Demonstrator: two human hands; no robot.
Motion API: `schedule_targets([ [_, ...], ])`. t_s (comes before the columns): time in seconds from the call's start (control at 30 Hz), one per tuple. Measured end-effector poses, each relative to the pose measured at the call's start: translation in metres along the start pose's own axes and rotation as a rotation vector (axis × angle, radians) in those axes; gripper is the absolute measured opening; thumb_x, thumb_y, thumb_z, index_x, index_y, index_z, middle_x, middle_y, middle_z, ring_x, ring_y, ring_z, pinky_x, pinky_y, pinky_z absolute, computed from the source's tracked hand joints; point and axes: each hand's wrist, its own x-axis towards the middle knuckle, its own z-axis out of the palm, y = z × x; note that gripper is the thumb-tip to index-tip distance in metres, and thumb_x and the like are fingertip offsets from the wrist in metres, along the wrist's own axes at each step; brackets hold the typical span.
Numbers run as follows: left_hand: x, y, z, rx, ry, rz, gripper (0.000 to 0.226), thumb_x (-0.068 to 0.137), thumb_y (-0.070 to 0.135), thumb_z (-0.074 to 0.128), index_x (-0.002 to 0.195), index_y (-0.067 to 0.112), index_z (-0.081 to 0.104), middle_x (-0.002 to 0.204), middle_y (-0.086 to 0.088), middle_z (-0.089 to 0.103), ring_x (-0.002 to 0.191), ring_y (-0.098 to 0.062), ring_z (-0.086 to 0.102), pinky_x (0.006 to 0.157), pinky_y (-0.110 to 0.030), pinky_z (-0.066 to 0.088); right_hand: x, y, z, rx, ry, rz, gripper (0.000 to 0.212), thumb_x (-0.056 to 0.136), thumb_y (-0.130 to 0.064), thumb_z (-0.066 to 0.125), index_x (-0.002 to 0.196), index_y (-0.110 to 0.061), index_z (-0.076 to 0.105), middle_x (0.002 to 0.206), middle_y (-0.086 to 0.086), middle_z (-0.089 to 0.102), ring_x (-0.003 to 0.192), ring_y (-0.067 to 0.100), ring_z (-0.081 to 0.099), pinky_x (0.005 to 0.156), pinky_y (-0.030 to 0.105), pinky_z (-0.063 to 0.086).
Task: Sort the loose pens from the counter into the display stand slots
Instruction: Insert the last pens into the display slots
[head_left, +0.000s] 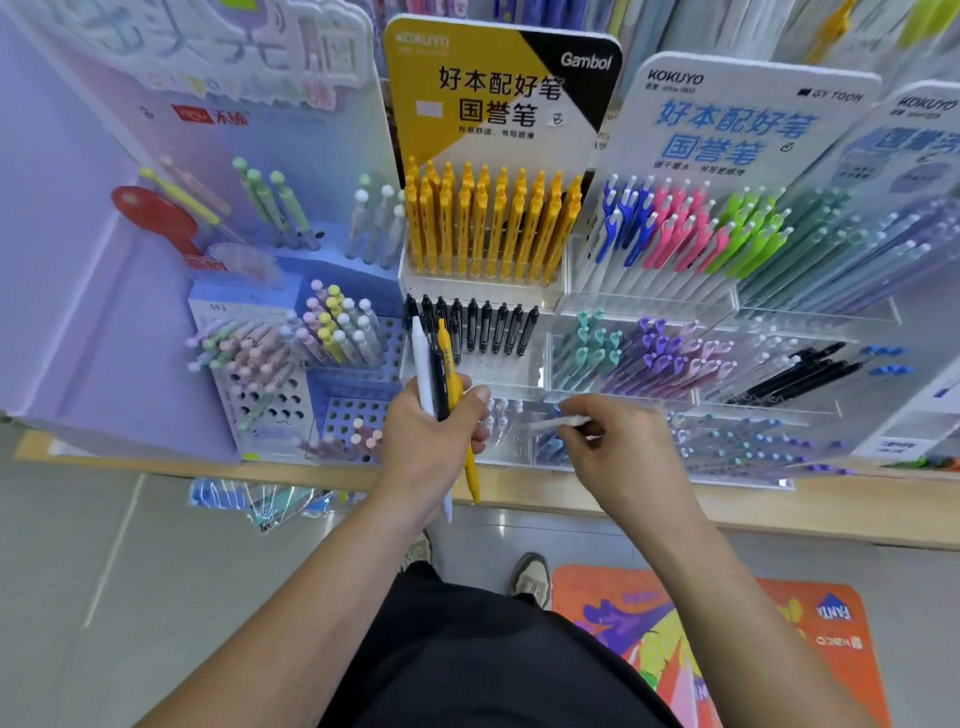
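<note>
- Left hand is gripping three pens in a bundle: white, black and yellow, all unsorted.
- Right hand is pinching a white pen, holding it over the stand's front tray; not slotted yet.
- Judging four pens remaining; yellow row and black row are looking well stocked.

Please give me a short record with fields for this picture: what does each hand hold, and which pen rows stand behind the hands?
left hand: grips three pens together, a white plastic pen, a black plastic pen, a yellow plastic pen
right hand: pinches a slim white pen, roughly level
behind hands: row of upright yellow pens above row of black pens, in clear acrylic stand
support: light wooden counter
</note>
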Motion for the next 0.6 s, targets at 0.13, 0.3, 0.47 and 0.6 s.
schedule_targets([
  [0.13,0.0,-0.001,0.0,-0.026,-0.019,-0.009,0.019,0.098,0.013,0.073,0.113,0.003,0.065,0.082,-0.012,0.072,0.067,-0.02,0.068,0.065,-0.034,0.061,0.004,0.01,0.025,-0.08,-0.047,-0.029,0.024,0.085,-0.003,0.072,0.106,-0.012,0.077,0.083,0.008,0.077,0.077,0.032,0.072,0.068,0.042,0.058],
  [0.3,0.001,-0.003,0.0,-0.108,-0.037,-0.052,0.022,0.1,0.008,0.07,0.118,-0.003,0.062,0.086,-0.014,0.074,0.073,-0.025,0.074,0.074,-0.04,0.066,0.011,0.014,0.046,-0.201,-0.134,-0.054,0.025,0.087,-0.006,0.065,0.11,-0.013,0.074,0.086,0.012,0.075,0.082,0.039,0.068,0.065,0.046,0.055],
  [0.47,0.0,-0.006,-0.001,-0.113,-0.026,-0.062,0.02,0.099,0.006,0.07,0.116,-0.002,0.064,0.093,-0.015,0.08,0.084,-0.028,0.08,0.077,-0.04,0.066,0.016,0.009,0.06,-0.384,-0.169,-0.101,0.021,0.087,-0.01,0.06,0.105,-0.018,0.068,0.089,0.005,0.074,0.08,0.036,0.068,0.057,0.036,0.048],
  [0.6,-0.001,-0.008,-0.004,-0.156,-0.013,-0.093,0.02,0.096,0.007,0.075,0.111,-0.003,0.069,0.095,-0.015,0.08,0.091,-0.028,0.079,0.086,-0.045,0.065,0.013,0.0,0.069,-0.433,-0.101,-0.092,0.039,0.069,-0.01,0.082,0.103,-0.02,0.065,0.064,-0.001,0.067,0.049,0.027,0.062,0.041,0.019,0.024],
])
